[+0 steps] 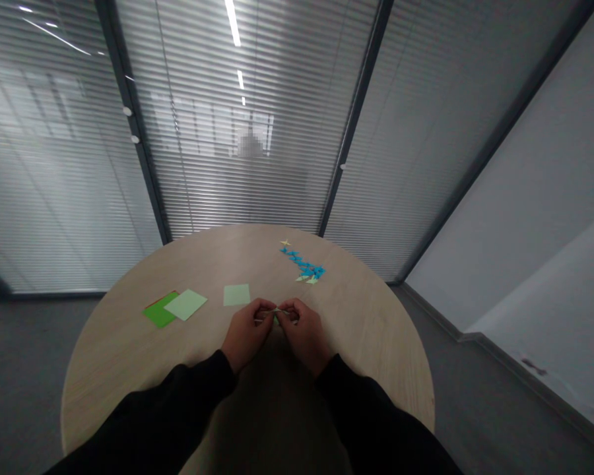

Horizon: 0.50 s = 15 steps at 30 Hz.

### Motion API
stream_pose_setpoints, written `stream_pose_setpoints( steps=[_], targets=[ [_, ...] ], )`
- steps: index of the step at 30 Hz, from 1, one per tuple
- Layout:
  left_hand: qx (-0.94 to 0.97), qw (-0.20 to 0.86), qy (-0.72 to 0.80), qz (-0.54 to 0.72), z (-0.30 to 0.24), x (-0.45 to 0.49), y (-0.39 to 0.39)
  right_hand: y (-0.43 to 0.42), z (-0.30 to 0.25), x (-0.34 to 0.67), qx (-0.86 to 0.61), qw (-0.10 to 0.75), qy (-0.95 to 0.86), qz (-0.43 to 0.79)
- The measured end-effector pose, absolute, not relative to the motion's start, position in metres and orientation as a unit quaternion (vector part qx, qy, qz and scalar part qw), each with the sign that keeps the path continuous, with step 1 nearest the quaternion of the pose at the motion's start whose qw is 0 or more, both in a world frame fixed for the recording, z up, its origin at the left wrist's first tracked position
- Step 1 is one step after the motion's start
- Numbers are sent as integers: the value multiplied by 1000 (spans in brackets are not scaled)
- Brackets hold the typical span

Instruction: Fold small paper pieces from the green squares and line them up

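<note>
My left hand (250, 332) and my right hand (304, 332) meet near the middle of the round table (376, 330). Both are closed, fingers pinching a small folded piece of pale green paper (276, 311) between them. Most of that paper is hidden by my fingers, so its full shape cannot be made out. Just beyond my left hand lies a flat pale green paper square (236, 295). Past my right hand, a cluster of small blue folded paper pieces (307, 268) with pointed tips rests on the tabletop.
At the left lie another pale green sheet (186, 305) and a bright green sheet (159, 314), partly overlapping, with an orange edge underneath. Pale folded pieces (307, 279) sit at the near end of the blue row, and a yellowish one (286, 243) at its far end. Blinds (247, 185) stand behind the table.
</note>
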<state>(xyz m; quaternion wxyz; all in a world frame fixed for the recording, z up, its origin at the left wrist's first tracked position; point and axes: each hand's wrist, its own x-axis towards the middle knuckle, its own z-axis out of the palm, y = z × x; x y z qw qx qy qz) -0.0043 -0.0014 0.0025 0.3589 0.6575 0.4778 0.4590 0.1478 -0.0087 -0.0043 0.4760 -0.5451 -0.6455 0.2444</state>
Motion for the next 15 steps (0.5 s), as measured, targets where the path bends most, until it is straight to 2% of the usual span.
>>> stream_pose_setpoints(
  steps=[7,15],
  targets=[
    [635,367,471,491,0,-4,-1,-9,-4,143,-586,473,-618,225],
    [667,353,470,458,-1,-4,0,-12,0,144,-588,451,-642,194]
  ],
)
